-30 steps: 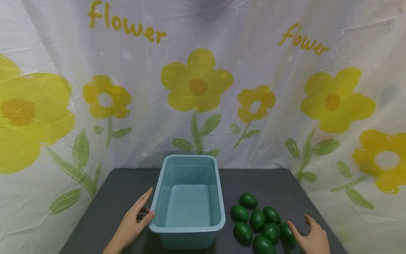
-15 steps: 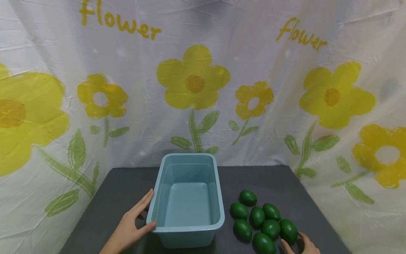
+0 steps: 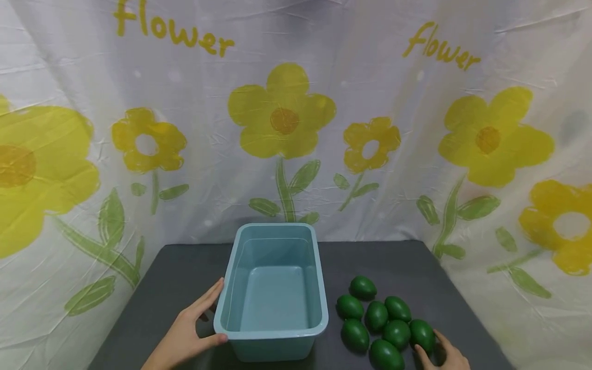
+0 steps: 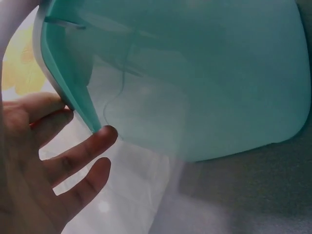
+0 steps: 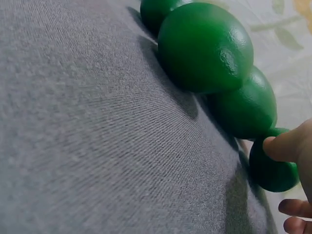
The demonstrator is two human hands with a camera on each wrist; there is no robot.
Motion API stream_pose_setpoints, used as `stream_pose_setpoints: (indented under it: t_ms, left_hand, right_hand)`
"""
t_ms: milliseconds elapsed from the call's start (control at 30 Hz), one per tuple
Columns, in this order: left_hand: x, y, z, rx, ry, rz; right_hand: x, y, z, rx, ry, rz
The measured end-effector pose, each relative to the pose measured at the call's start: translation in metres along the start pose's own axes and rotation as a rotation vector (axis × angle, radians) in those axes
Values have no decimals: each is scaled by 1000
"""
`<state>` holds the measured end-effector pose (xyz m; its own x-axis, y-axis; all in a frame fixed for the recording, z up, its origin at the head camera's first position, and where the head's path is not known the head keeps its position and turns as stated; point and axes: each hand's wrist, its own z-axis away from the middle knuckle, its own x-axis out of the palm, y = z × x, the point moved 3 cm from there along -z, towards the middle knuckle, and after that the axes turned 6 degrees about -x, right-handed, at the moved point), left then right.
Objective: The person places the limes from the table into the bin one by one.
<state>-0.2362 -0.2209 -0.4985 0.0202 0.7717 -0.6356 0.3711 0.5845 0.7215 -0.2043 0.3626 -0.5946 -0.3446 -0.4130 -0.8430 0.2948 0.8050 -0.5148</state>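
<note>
A light blue plastic bin (image 3: 270, 335) stands on the dark table. My left hand (image 3: 185, 326) rests along its left side, the thumb at the near left rim corner and the fingertips farther back under the rim. Seen from the left wrist, those fingers (image 4: 80, 153) are fairly straight against the outer edge. Several glossy, dark green, egg-shaped fruits lie bunched to the right of the bin. My right hand (image 3: 446, 355) holds the rightmost green fruit (image 3: 422, 335) between thumb and fingers. In the right wrist view the thumb (image 5: 285, 146) lies across this fruit; its far side is hidden.
Other green fruits (image 3: 355, 335) sit close together left of the right hand, touching or nearly touching. The grey cloth table top (image 3: 370, 259) ends at a curtain (image 3: 208, 154) with yellow flowers, which hangs behind and on both sides.
My right hand has come down and left from beyond the cluster onto the rightmost fruit. The left thumb has slid down to the bin's near corner. The head view has shifted slightly.
</note>
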Motion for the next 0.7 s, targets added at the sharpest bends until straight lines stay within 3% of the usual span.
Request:
stream_pose_setpoints:
  t_ms: [167,333,500,700]
  left_hand:
    - [-1,2,0,-64,-32,7]
    - [3,0,3,-78,-62,38]
    - [7,0,5,-61,-46,52]
    - [12,-3,6,-91,-17,60]
  right_hand:
    - [3,-2,-4,-35,47,-15]
    - [6,-6,-1,-49,120,-36]
    - [6,-5,-4,-5,110,-54]
    - [11,-2,-8,22,105,-83]
